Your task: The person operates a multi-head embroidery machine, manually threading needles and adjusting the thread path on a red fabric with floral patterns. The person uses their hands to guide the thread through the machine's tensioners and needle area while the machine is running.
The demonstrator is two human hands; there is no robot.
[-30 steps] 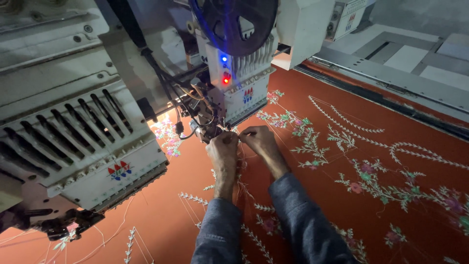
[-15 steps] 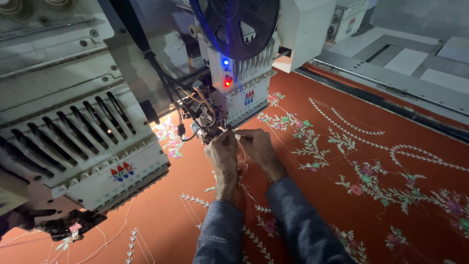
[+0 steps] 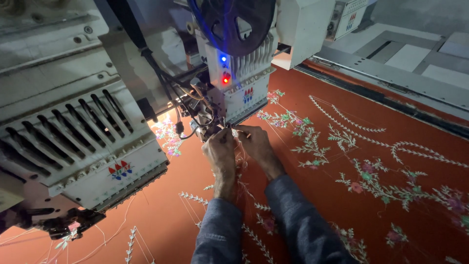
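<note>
1. Left hand (image 3: 221, 149) and right hand (image 3: 255, 144) are raised together at the needle area (image 3: 215, 128) under the embroidery head (image 3: 239, 83). Both wrists point up and away from the body, which puts the fingertips close under the head.

2. Left hand: fingers curled tight, knuckles toward the camera, tips at the needle area. It appears pinched on fine thread (image 3: 238, 146), but the contact itself is hidden behind the knuckles.

3. Right hand: fingers drawn together in a pinch just beside the left, pale thread visible at the tips and trailing down between the two wrists. Two-handed grip likely keeps the strand taut near the needles.

4. Orange fabric (image 3: 342, 195) lies flat under the head, stretched across the machine bed, with floral embroidery (image 3: 312, 139) already stitched right of the hands. Flatness suits stitching.

5. Blue and red indicator lamps (image 3: 224, 68) are lit on the head's front panel. Dark thread wheel (image 3: 234, 19) sits above.

6. Neighbouring head (image 3: 88, 146) stands to the left, well apart from the hands, loose thread tails on the fabric below it.

7. Blue sleeves (image 3: 273, 225) cover both forearms.
</note>
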